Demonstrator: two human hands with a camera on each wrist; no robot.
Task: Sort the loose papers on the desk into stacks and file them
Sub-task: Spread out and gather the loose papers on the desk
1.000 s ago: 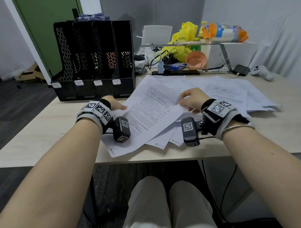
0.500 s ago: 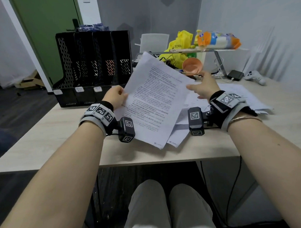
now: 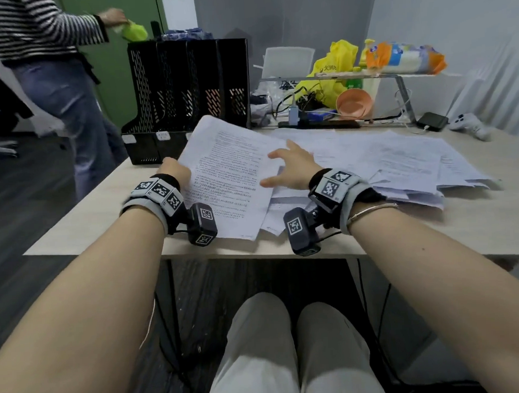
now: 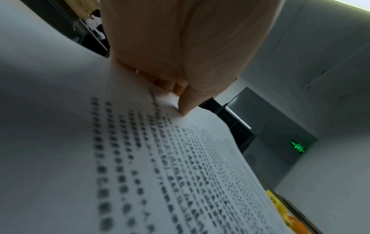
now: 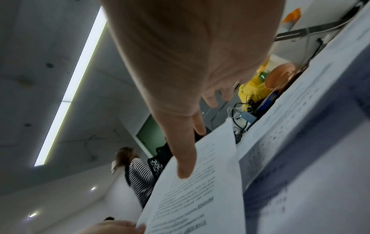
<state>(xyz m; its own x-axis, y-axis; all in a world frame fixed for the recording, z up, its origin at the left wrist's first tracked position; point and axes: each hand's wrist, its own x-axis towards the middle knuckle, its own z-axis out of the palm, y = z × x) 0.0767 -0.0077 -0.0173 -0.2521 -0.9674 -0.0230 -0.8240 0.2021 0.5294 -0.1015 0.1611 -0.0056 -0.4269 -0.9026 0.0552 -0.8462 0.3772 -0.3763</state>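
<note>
A printed sheet (image 3: 231,179) lies tilted over the desk's front left, its far end raised. My left hand (image 3: 176,172) grips its left edge, and in the left wrist view the thumb (image 4: 185,102) pinches the sheet (image 4: 160,158). My right hand (image 3: 283,166) hovers open at the sheet's right edge with its fingers spread. In the right wrist view its straight thumb (image 5: 186,171) meets the sheet (image 5: 200,190). Several loose papers (image 3: 398,165) overlap across the desk's right half. A black file organizer (image 3: 190,90) with several slots stands at the back left.
A person in a striped top (image 3: 41,36) stands beside the desk's left end, holding something green. Behind the papers a metal riser (image 3: 401,82) carries a snack pack. Near it are a yellow bag (image 3: 333,64), an orange bowl (image 3: 353,103), cables and a white controller (image 3: 470,124).
The sheet that both hands held up has come down toward the desk. My right hand has let go and spread open. A person in stripes has appeared at the left.
</note>
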